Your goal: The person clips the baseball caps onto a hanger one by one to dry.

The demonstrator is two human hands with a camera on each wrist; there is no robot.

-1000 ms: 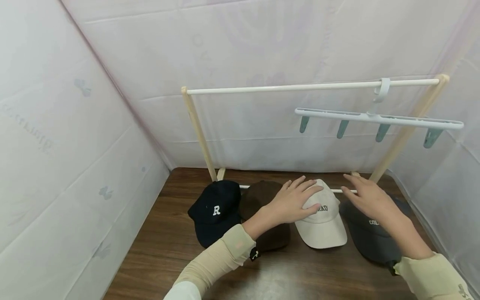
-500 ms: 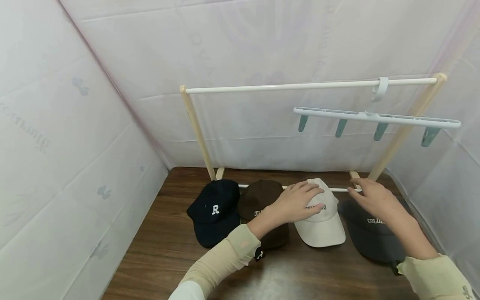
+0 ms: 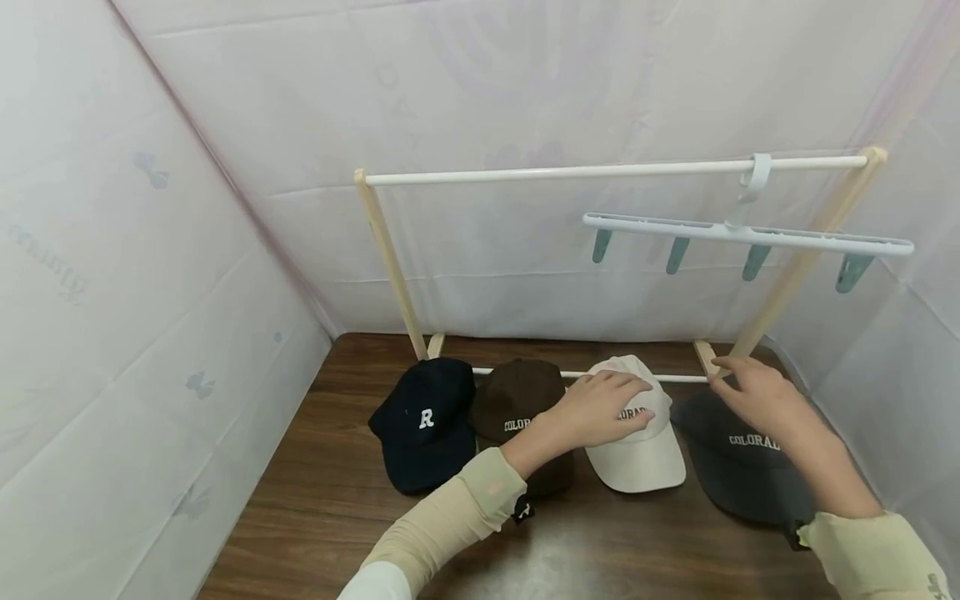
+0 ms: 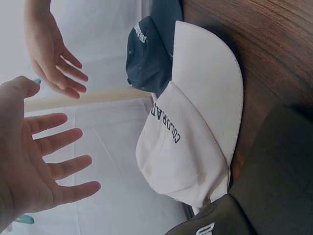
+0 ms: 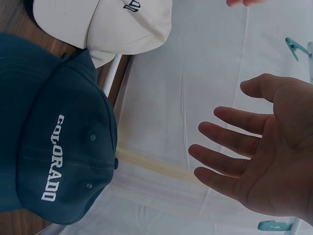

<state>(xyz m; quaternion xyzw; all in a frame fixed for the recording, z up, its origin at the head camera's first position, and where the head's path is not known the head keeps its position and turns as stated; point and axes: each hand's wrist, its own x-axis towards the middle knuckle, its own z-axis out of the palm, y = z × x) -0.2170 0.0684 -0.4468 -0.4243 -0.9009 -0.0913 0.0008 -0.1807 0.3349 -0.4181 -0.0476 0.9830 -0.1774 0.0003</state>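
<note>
My left hand [image 3: 600, 408] hovers with spread fingers above the white cap [image 3: 637, 454], apart from it in the left wrist view. Over the dark grey cap [image 3: 746, 479] is my right hand [image 3: 761, 396], its fingers extended and holding nothing; that cap looks blue-green in the right wrist view. Both caps carry COLORADO lettering. A brown cap [image 3: 517, 387] lies partly hidden under my left forearm. At the row's left end sits a navy cap [image 3: 427, 450] with a white R.
Behind the caps stands a rack with wooden posts [image 3: 390, 262] and a white top rail [image 3: 555, 173]. A white hanger [image 3: 675, 227] with several green clips [image 3: 677, 254] hangs from its right part. Pale fabric walls [image 3: 187, 275] enclose the wooden table [image 3: 300, 483].
My right hand has shifted slightly down and right over the dark grey cap. My left hand has moved a little to the right and lower. The caps stay in place.
</note>
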